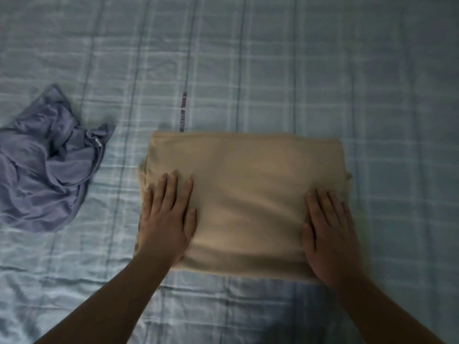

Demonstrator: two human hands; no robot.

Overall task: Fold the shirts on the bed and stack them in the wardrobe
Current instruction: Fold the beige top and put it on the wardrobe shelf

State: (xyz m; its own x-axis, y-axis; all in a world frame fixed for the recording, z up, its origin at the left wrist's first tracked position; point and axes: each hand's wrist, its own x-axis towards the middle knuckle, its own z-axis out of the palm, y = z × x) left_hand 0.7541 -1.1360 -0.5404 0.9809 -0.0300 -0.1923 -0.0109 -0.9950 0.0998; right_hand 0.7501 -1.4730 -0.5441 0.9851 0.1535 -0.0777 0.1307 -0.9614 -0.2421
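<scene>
I see left hand (167,217) flat, fingers straight, on folded beige shirt (244,194) | right hand (327,232) likewise flat on it | crumpled purple shirt (47,170) well apart on bed (323,70)

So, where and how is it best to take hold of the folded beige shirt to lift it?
Probably by its two short side edges, one hand sliding under each. The beige shirt lies flat as a wide rectangle, and the left hand and right hand already rest flat near those edges.
</scene>
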